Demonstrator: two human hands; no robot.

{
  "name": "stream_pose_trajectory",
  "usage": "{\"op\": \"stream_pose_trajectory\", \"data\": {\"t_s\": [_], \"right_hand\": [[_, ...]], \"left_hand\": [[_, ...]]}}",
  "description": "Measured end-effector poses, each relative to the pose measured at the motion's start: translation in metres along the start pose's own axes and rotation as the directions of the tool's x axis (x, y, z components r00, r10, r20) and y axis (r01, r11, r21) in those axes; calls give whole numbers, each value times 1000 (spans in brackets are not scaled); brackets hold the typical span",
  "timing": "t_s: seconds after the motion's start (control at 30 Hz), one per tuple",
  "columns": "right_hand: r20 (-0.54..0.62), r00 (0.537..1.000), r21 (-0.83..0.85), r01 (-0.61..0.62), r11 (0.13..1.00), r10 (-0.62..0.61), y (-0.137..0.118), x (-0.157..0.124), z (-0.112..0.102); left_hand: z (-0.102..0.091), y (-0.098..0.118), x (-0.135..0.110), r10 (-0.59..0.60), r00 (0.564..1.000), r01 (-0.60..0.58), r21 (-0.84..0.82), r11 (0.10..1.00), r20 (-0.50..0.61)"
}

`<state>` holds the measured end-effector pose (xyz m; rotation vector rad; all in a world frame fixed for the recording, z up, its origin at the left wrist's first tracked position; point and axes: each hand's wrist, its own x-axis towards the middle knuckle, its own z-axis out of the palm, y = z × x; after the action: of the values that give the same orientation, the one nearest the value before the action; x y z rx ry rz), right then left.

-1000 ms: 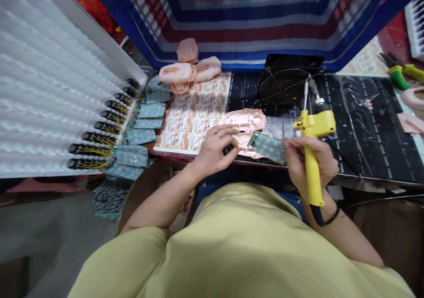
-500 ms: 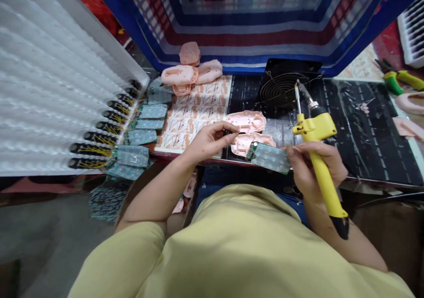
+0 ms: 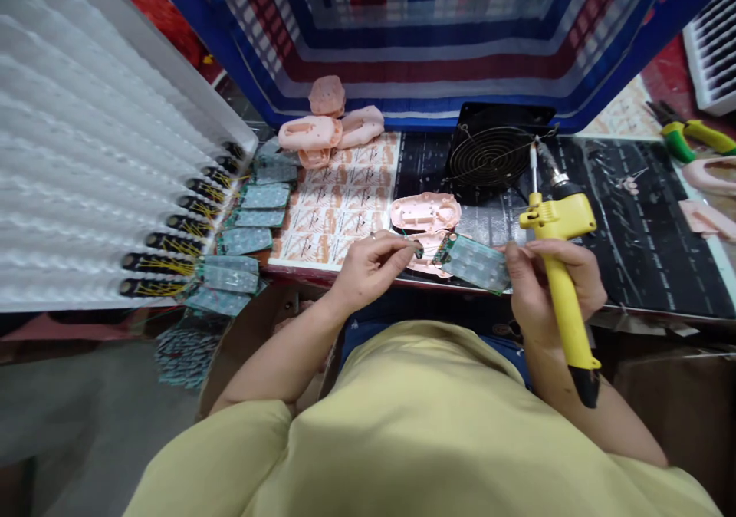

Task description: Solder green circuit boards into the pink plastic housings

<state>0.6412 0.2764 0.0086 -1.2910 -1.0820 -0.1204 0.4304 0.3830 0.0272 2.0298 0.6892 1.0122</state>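
Note:
My right hand is wrapped round a yellow soldering gun, whose metal tip points away from me. Its thumb and finger also pinch the right end of a green circuit board. Left of the board, my left hand is closed, fingertips pinching a small dark part that I cannot identify; a thin green wire seems to run by it. Beneath the board and fingertips lies a pink plastic shell half, partly hidden. Just beyond it rests another pink shell half, hollow side up.
A black fan stands behind, before a blue-framed striped basket. Pink shells are piled at back left. Wired circuit boards line a white foam tray on the left. Green-and-yellow pliers lie far right.
My left hand has moved slightly right and down and now pinches the small dark part. The board and soldering gun have shifted a little to the right.

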Motion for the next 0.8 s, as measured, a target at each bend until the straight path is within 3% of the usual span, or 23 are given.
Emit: {"op": "stream_pose_trajectory", "data": {"t_s": [0.2, 0.5, 0.57, 0.67, 0.73, 0.8], "right_hand": [[44, 994, -1, 100, 995, -100, 2, -6, 2], [75, 981, -40, 182, 983, -178, -4, -6, 10], [71, 981, -14, 185, 983, -183, -2, -8, 11], [141, 974, 82, 166, 983, -176, 2, -10, 5], [210, 953, 104, 201, 974, -219, 5, -8, -2], [225, 922, 43, 312, 949, -314, 10, -3, -13]], "left_hand": [[20, 12, 16, 130, 970, -145, -58, 988, -205], [34, 13, 10, 216, 957, -237, -91, 967, -191], [33, 12, 11, 136, 972, -176, -210, 962, -193], [19, 9, 22, -113, 978, 37, -390, 920, -173], [3, 8, 31, -231, 968, 169, -415, 894, -103], [-10, 8, 39, -265, 964, 253, -333, 908, 10]]}}
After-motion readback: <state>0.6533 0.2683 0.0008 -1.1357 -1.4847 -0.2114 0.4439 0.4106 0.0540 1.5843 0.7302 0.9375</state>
